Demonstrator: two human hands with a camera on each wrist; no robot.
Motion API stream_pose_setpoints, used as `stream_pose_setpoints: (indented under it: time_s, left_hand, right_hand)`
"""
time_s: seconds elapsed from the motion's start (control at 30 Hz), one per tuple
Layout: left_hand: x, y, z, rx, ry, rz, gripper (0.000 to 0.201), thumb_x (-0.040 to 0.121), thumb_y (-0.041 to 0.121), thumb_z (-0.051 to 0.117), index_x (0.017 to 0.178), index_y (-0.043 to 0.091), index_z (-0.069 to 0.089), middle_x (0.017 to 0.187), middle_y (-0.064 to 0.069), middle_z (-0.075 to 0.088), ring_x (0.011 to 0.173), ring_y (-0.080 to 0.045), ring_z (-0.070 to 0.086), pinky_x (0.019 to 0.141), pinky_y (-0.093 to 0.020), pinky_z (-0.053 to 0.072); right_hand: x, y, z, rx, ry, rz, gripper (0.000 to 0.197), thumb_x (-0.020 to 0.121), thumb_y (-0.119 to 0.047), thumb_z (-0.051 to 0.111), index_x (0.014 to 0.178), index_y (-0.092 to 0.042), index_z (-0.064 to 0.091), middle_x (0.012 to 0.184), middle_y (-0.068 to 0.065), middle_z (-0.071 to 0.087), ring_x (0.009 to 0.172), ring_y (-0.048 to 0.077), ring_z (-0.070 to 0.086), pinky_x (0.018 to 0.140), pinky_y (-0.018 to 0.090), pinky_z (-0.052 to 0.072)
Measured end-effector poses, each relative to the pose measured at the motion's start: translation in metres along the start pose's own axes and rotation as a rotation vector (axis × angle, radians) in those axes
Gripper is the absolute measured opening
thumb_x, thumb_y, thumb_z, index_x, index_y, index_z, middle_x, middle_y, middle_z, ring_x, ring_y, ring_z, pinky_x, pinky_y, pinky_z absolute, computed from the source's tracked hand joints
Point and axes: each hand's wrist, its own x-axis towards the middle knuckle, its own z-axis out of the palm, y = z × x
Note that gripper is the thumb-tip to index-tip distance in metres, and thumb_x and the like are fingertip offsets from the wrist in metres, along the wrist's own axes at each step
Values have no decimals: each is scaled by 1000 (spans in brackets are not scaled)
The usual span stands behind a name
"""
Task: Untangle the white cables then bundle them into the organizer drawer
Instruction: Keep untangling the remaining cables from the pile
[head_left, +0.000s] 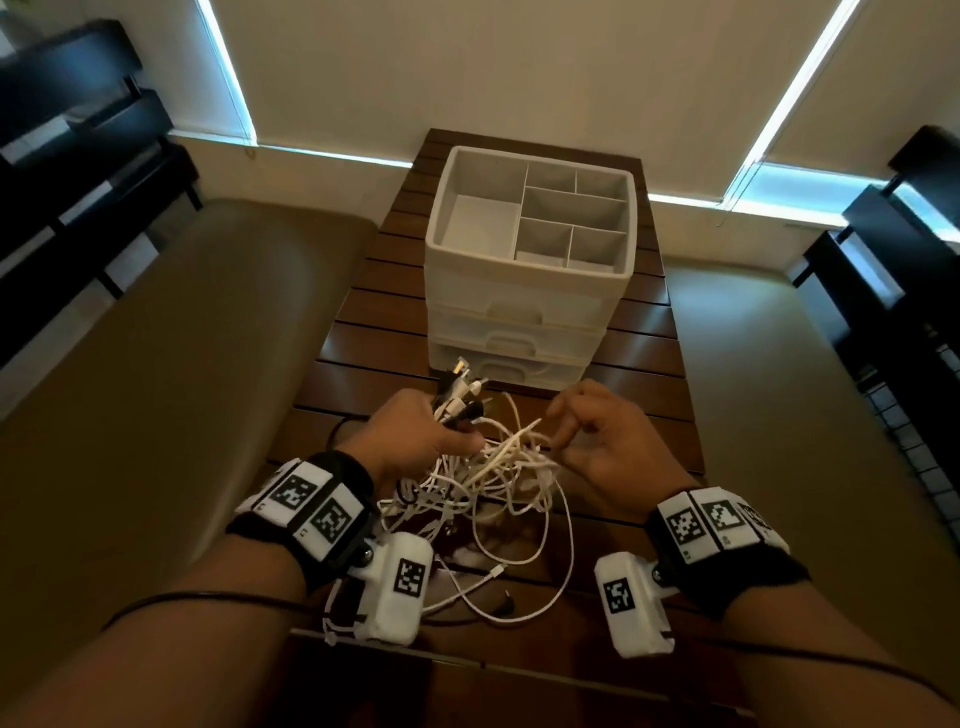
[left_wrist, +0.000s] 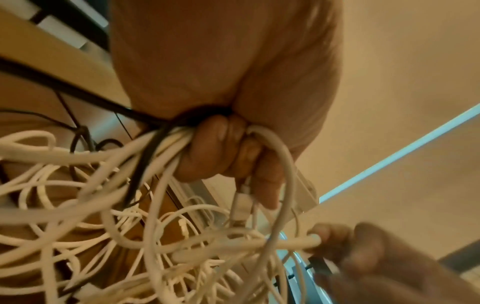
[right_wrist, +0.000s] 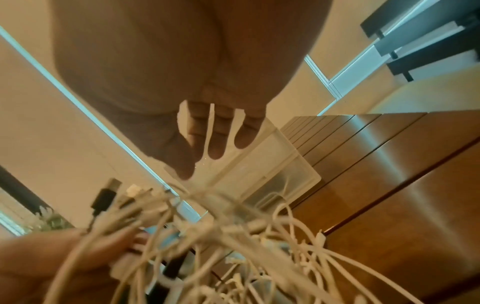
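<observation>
From the head view the left hand (head_left: 415, 434) grips gathered plug ends while the white cables (head_left: 493, 478) hang knotted over the table (head_left: 649, 374) before the organizer (head_left: 530, 244), drawers shut; the left wrist view shows fingers (left_wrist: 207, 156) clenched round strands, and the right wrist view shows the right hand (right_wrist: 182, 102) loosely spread, pinch unclear, so bundling seems far off.

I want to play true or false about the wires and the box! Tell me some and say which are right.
1. The left hand grips a bunch of cable ends. True.
2. The white organizer has its drawers pulled open. False: all three drawers look closed; only the top tray is open.
3. The white cables lie in a tangle on the wooden table. True.
4. Cables already fill the organizer's top compartments. False: they look empty.
5. The right hand rests flat on the table. False: it is raised at the tangle, fingers curled.
</observation>
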Motion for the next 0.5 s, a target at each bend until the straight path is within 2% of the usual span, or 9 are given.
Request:
stream_pose_setpoints:
  time_s: [0.03, 0.1, 0.17, 0.2, 0.27, 0.33, 0.37, 0.43, 0.5]
  left_hand:
    - [0, 0, 1, 22, 14, 1, 11, 80, 19, 79, 80, 11, 72, 55, 5, 61, 49, -9, 49, 53, -24, 39]
    - [1, -2, 5, 8, 23, 34, 10, 84, 18, 76, 77, 13, 70, 50, 9, 58, 46, -7, 48, 54, -26, 37]
    - [0, -3, 8, -46, 16, 91, 10, 85, 17, 74, 79, 11, 70, 51, 9, 59, 46, -4, 50, 56, -26, 38]
    - [0, -4, 10, -88, 12, 121, 10, 85, 16, 73, 84, 6, 71, 56, 7, 62, 49, -5, 53, 57, -26, 40]
    - [-1, -3, 11, -192, 1, 173, 21, 84, 13, 72, 96, -4, 71, 74, -10, 70, 63, -16, 63, 64, -30, 47]
    - [-2, -2, 10, -282, -11, 184, 26, 85, 13, 71, 102, -7, 69, 92, -27, 71, 77, -31, 66, 73, -38, 51]
    - [-3, -2, 10, -310, -8, 187, 25, 86, 12, 70, 101, -7, 68, 93, -29, 70, 78, -31, 67, 73, -37, 53]
    - [-4, 0, 11, -323, 21, 196, 18, 91, 14, 65, 92, -3, 69, 80, -19, 68, 63, -18, 64, 57, -24, 52]
    - [-5, 3, 8, -264, 60, 211, 21, 94, 19, 60, 84, 3, 69, 66, -5, 60, 49, -7, 51, 47, -18, 42]
  right_hand:
    - [2, -5, 0, 68, 46, 7, 34, 70, 8, 69, 67, -25, 58, 96, -6, 62, 96, 7, 58, 81, 19, 44]
    - [6, -19, 1, 239, 166, 27, 39, 73, 14, 62, 73, -24, 58, 93, -3, 66, 92, 7, 62, 80, 18, 48]
    - [12, -37, 4, 382, 207, 39, 35, 78, 12, 62, 77, -23, 60, 88, 4, 69, 86, 16, 66, 76, 24, 55]
    - [14, -44, 8, 400, 173, 52, 30, 79, 8, 65, 78, -22, 60, 87, 6, 70, 82, 19, 67, 75, 29, 57]
    - [17, -47, 16, 302, 65, 106, 21, 78, -3, 72, 80, -21, 61, 86, 5, 71, 80, 19, 68, 76, 37, 58]
    - [21, -42, 20, 208, -44, 206, 18, 76, -15, 78, 84, -20, 63, 88, 1, 70, 83, 18, 68, 81, 42, 57]
    - [23, -39, 22, 152, -113, 233, 18, 76, -21, 78, 87, -21, 65, 89, -1, 70, 84, 16, 67, 82, 42, 56]
    - [23, -36, 24, -42, -247, 206, 14, 79, -32, 75, 87, -23, 67, 86, -6, 68, 82, 11, 65, 80, 38, 55]
    - [22, -36, 24, -163, -304, 186, 10, 85, -35, 68, 82, -25, 67, 81, -9, 67, 77, 9, 62, 75, 34, 52]
